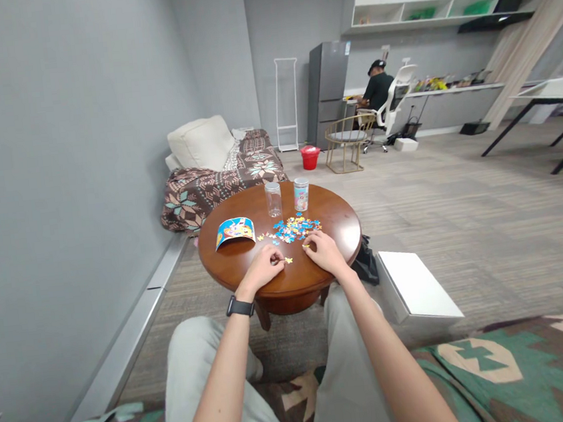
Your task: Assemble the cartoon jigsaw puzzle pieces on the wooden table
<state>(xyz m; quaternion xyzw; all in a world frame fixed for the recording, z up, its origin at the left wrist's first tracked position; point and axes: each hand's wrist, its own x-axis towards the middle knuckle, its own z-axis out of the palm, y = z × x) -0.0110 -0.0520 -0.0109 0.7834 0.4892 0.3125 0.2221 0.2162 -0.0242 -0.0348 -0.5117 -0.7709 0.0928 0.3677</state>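
Both my hands rest on a round brown wooden table (pixel 332 216). My left hand (pixel 266 264) is curled, its fingertips pinched beside a small yellow puzzle piece (pixel 288 260). My right hand (pixel 321 248) is curled too, its fingertips pinching a small yellow piece at the near edge of a pile of blue and yellow puzzle pieces (pixel 293 228). A curved picture card (pixel 235 231) lies at the left of the pile. Behind the pile stand a clear jar (pixel 273 199) and a labelled jar (pixel 302 194).
A white box (pixel 415 287) sits on the floor right of the table, with a dark bag (pixel 366 262) by it. A patterned sofa (pixel 217 177) stands behind, a red bucket (pixel 310 157) and a chair (pixel 347 140) further back. Another person (pixel 379 88) sits at a far counter.
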